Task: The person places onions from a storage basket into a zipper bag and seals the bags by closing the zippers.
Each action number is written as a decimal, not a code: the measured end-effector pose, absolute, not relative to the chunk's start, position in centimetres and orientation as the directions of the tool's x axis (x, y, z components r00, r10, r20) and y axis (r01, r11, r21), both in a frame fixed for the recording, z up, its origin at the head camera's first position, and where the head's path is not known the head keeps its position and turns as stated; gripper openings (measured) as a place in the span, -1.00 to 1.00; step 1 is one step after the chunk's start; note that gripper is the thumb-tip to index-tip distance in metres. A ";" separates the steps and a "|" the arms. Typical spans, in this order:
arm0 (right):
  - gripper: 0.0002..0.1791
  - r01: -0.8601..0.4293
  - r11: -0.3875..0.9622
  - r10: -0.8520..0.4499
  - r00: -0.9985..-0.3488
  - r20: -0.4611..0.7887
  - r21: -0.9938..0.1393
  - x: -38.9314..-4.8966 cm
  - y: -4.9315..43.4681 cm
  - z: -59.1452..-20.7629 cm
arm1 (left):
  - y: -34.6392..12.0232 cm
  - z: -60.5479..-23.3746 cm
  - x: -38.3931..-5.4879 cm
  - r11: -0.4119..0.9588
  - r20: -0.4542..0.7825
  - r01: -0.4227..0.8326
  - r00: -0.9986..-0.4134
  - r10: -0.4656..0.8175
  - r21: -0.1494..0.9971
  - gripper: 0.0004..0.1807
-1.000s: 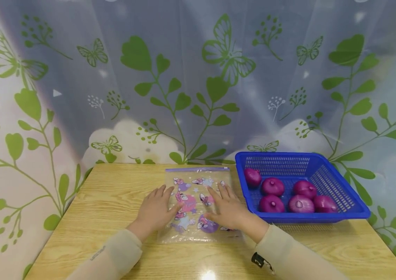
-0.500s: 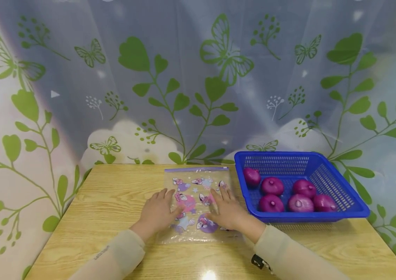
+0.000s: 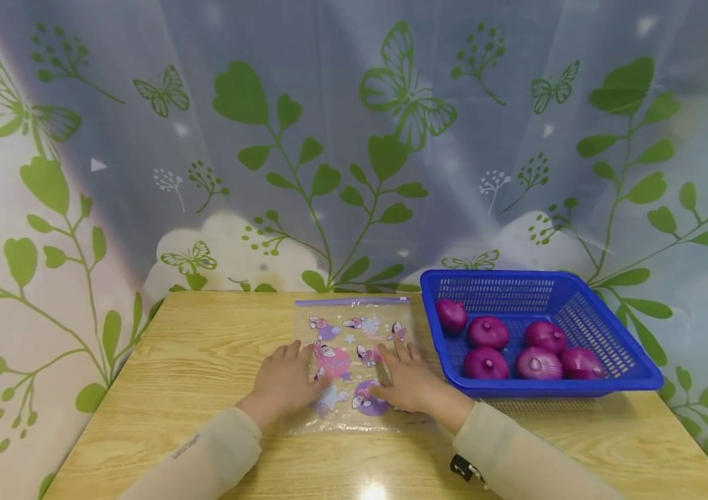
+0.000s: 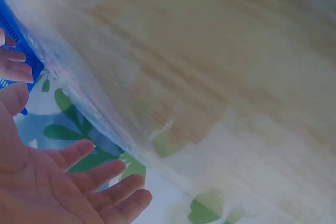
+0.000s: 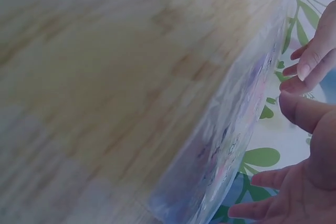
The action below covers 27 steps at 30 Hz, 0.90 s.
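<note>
A clear zip bag with pink and purple cartoon prints lies flat on the wooden table, its purple slider strip at the far end. Over its left side is my left hand, palm down with fingers spread. My right hand is over the bag's right side in the same pose, thumb pointing inward. In the left wrist view the left fingers are extended with nothing between them. The right wrist view has the right hand with straight, spread fingers beside the bag.
A blue plastic basket stands right of the bag, holding several purple onions. The wooden table reaches back to a curtain printed with green leaves and butterflies.
My left hand has shifted slightly right and toward me over the bag. The right hand has drawn back a little. Bag and basket stay in place.
</note>
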State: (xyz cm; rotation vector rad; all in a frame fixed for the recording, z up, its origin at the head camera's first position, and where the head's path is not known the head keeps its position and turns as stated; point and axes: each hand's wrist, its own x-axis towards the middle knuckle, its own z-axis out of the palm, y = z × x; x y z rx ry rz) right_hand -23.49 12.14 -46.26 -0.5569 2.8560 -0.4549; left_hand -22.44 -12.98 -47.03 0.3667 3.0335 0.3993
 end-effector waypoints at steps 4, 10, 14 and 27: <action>-0.01 -0.319 0.892 -0.388 -0.903 -0.182 -0.321 -23.6 12.2 -46.4 | -12.9 -47.3 -22.3 0.938 -0.045 0.259 -0.960 0.276 0.229 -0.13; 0.01 -0.324 0.887 -0.402 -0.893 -0.203 -0.329 -23.6 12.3 -46.6 | -12.8 -47.5 -22.3 0.933 -0.065 0.276 -0.952 0.298 0.230 -0.12; 0.01 -0.337 0.888 -0.414 -0.882 -0.225 -0.313 -23.5 12.3 -46.8 | -12.8 -47.5 -22.3 0.930 -0.110 0.277 -0.944 0.310 0.240 -0.09; -0.07 -0.412 0.878 -0.468 -0.848 -0.250 -0.245 -23.1 12.2 -47.1 | -13.5 -47.2 -22.0 0.929 -0.174 0.308 -0.923 0.345 0.208 -0.06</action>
